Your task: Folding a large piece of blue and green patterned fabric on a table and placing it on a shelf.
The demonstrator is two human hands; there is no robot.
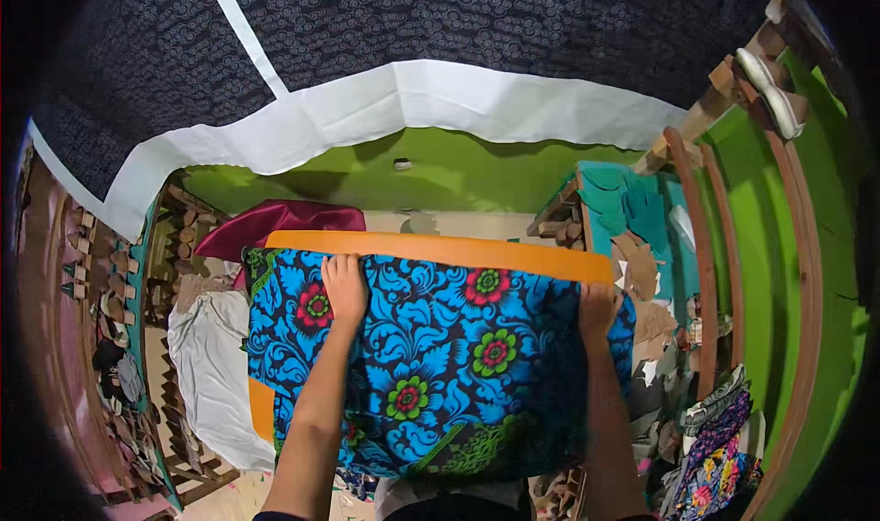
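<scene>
The blue floral cloth (449, 361) is lying spread over the orange surface (440, 246), leaving a strip bare along the surface's far edge and a patch at its near left. The left hand (345, 287) is resting with fingers extended on the cloth, left of the surface's middle; the right hand (598, 310) is touching the cloth by the surface's far right corner, though whether it is grasping an edge I cannot tell. The cloth could well be skewing or wrinkling if one hand were pulling harder than the other, and its near side could be slipping off, since no hand is holding it there. Left of the surface a white cloth (215, 365) is drooping; beyond its far left corner maroon fabric (289, 226) is lying bunched. A green wall (467, 177) is standing behind the surface, and wooden rails (704, 274) are rising to its right.
</scene>
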